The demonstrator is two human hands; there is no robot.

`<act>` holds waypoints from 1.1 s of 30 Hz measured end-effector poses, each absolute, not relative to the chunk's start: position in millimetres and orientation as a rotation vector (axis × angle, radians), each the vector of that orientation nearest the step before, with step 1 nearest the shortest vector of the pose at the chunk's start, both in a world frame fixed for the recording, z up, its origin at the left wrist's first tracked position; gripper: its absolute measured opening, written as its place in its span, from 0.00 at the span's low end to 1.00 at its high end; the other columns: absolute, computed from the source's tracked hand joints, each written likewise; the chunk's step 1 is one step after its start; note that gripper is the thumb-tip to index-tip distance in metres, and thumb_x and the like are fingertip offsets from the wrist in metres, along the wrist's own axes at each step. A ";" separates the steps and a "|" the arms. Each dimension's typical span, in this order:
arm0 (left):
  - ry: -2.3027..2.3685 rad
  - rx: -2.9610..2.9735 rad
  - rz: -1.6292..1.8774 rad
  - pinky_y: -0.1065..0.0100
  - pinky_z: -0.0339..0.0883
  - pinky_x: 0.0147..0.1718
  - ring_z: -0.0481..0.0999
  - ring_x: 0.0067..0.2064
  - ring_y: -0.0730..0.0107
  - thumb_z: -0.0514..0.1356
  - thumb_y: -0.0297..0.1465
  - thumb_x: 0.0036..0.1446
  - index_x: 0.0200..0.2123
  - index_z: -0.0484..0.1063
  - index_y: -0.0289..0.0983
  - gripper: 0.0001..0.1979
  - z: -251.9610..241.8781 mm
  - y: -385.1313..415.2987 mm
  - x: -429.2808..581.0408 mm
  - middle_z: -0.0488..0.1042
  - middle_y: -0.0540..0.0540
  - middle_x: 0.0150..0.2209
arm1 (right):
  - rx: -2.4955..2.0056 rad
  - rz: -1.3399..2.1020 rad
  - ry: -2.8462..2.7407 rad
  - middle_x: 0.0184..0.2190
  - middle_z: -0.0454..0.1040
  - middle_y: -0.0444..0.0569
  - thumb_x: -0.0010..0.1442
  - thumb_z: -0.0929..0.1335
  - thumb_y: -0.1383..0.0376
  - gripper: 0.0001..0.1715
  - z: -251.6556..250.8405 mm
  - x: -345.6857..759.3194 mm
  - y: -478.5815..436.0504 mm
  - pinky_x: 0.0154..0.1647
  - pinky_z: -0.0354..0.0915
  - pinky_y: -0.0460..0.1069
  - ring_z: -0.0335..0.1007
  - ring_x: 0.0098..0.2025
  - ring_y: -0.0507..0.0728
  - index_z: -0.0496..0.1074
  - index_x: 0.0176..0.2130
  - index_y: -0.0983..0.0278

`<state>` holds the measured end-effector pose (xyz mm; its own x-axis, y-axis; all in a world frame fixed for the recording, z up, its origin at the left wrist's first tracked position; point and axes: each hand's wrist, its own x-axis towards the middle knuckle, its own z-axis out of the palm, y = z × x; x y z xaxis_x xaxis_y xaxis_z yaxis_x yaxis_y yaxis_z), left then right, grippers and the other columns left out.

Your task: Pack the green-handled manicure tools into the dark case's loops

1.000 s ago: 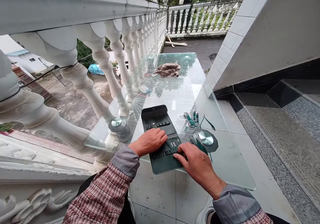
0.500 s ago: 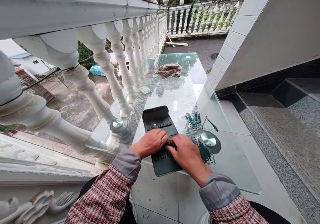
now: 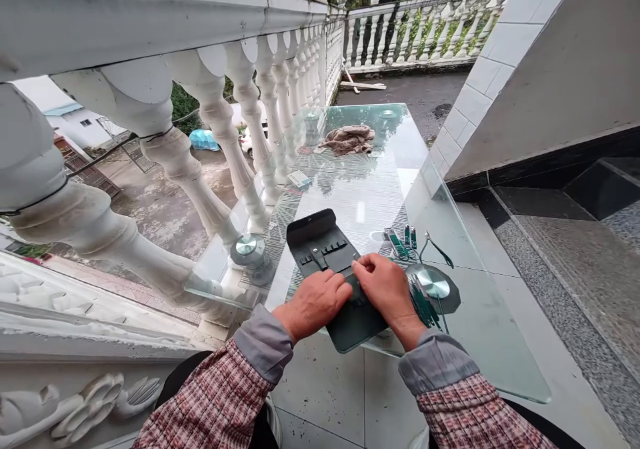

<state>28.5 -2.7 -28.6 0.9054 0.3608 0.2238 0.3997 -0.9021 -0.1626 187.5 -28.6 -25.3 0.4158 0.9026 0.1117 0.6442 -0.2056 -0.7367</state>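
Note:
An unfolded black manicure case [image 3: 356,332] lies on the glass table, with small elastic loops and a snap tab in its upper part. My left hand [image 3: 319,302] is closed over the case's left side, fingers curled onto its middle. My right hand [image 3: 386,289] is at the right edge of the case, thumb and forefinger pinched together; what they hold, if anything, is too small to make out. Just beyond it lie green nail clippers [image 3: 397,242] and a cuticle nipper [image 3: 439,251]. Several slim green manicure tools [image 3: 423,305] are bunched beside my right wrist.
The glass table [image 3: 505,359] stretches away from me. A crumpled brown cloth [image 3: 347,140] lies at its far end, and a small flat packet [image 3: 299,179] near its left edge. A white balustrade [image 3: 193,162] runs along the left; stone steps [image 3: 560,249] rise on the right.
My right hand has moved up from the case's middle to its right edge, with the fingertips now pinched. My left hand has shifted slightly lower on the case. The view has swung a little left.

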 end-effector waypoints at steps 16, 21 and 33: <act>-0.533 -2.993 -0.119 0.64 0.63 0.34 0.66 0.37 0.63 0.60 0.36 0.57 0.30 0.64 0.36 0.11 -8.1 -9.1 24.8 0.66 0.45 0.35 | -2.140 0.197 -1.380 0.21 0.69 0.41 0.55 0.61 0.57 0.19 -30.1 267.6 -82.6 0.24 0.54 0.48 0.64 0.23 0.54 0.69 0.44 0.61; -0.528 -3.011 -0.061 0.65 0.64 0.35 0.66 0.36 0.65 0.58 0.29 0.56 0.28 0.64 0.36 0.06 -5.9 -1.4 15.8 0.67 0.45 0.33 | -1.861 -0.092 -1.632 0.31 0.72 0.48 0.59 0.63 0.58 0.15 -39.6 258.4 -101.5 0.33 0.62 0.50 0.68 0.33 0.56 0.70 0.44 0.62; -0.662 -3.103 -0.083 0.69 0.63 0.33 0.68 0.36 0.69 0.60 0.34 0.59 0.33 0.67 0.36 0.07 -10.3 -1.2 12.4 0.69 0.49 0.35 | -1.577 0.168 -2.065 0.28 0.67 0.46 0.54 0.71 0.60 0.12 -39.1 197.4 -115.2 0.32 0.58 0.49 0.59 0.32 0.54 0.65 0.28 0.62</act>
<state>12.4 -1.2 -10.3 0.9116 0.4087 0.0442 0.4071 -0.9124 0.0422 197.4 -115.2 -39.1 -0.1773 0.9258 0.3337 0.8599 0.3107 -0.4051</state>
